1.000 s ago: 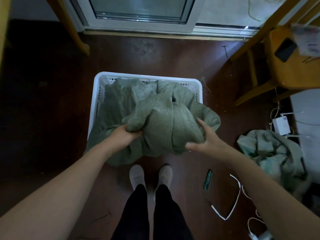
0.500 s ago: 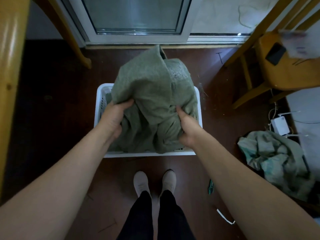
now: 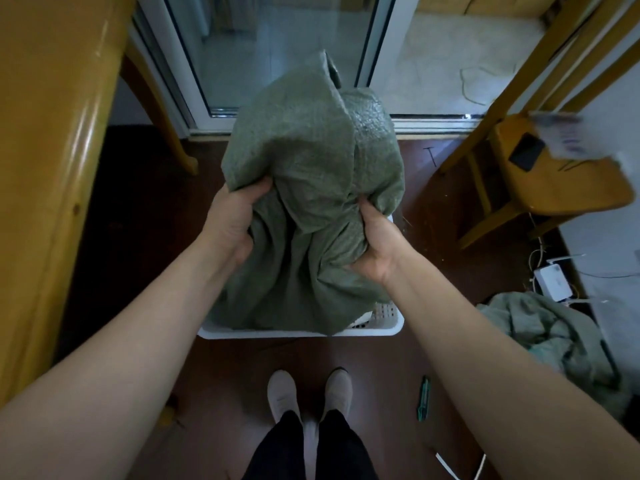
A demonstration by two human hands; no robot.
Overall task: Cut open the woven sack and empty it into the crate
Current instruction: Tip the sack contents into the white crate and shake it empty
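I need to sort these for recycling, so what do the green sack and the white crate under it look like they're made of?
The sack looks like woven plastic strip, probably polypropylene: a fine grid weave shows, with a dull sheen on its upper right, and it holds stiff creases where both hands grip it. The crate looks like moulded plastic: smooth, glossy white rim and a wall pierced with regular small holes.

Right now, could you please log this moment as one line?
left hand: gripping sack | right hand: gripping sack | sack: lifted over crate
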